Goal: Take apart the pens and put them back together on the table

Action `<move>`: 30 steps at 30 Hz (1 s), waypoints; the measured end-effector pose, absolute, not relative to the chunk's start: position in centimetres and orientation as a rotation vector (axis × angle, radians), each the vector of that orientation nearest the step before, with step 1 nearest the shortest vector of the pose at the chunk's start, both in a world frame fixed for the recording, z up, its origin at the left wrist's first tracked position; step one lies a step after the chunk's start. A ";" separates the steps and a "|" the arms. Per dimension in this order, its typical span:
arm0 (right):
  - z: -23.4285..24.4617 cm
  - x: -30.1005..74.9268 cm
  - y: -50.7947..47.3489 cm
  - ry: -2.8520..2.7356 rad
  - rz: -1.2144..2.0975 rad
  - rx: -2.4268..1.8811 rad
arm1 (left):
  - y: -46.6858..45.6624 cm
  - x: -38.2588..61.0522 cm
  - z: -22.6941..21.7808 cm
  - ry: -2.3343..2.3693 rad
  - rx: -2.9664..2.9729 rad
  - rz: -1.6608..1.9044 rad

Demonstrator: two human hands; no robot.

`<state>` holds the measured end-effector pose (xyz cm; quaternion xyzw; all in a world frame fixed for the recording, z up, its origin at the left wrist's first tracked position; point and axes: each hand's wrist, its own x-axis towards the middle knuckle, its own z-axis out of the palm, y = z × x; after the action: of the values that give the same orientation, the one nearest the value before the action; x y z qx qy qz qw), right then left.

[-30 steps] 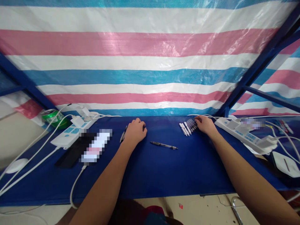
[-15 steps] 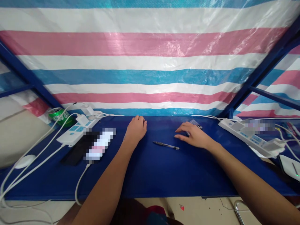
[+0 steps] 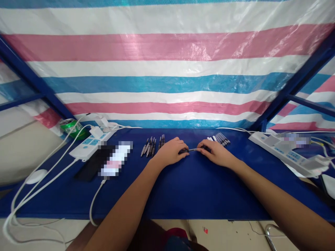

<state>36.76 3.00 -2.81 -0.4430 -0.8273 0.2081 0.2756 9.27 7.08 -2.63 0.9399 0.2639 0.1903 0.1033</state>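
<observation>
A slim black-and-silver pen [image 3: 192, 150] lies on its side at the middle of the table, its long axis running almost straight left to right across the person's front. The left hand [image 3: 170, 152] comes in from the left and the right hand [image 3: 216, 153] from the right, so the pen sits directly between them and neither arm is clearly nearer. The hands are close together but not touching. Their fingertips close on the pen from opposite sides, the left over one end and the right over the other, leaving only a short middle stretch in view (both tips are hidden by fingers).

The table has a deep blue cloth top [image 3: 183, 198], and the pen lies towards its far edge. Just left of the left hand, a tight row of dark pens with silver tips [image 3: 151, 145] lies with the tips pointing near. Just beyond the right hand, a small bunch of white-and-dark pens [image 3: 219, 139] lies fanned out. Further left are a white power strip [image 3: 91, 146], a green drink can [image 3: 71, 129] and a pixelated flat dark object [image 3: 104, 164]. A second white power strip [image 3: 282, 150] lies far right, below a striped plastic tarpaulin [image 3: 167, 48].
</observation>
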 end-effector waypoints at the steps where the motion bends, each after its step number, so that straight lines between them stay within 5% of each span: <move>1: -2.8 36.8 3.1 -2.187 0.589 -1.221 | 7.2 9.3 -2.7 0.769 2.782 0.563; 30: -3.4 36.1 3.1 -1.980 0.710 -1.126 | 7.7 9.3 -2.1 0.692 2.862 0.751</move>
<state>36.13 3.10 -3.38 -0.4386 -0.7715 0.2766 0.3688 9.26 7.65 -2.10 0.9406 0.2273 0.2469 0.0513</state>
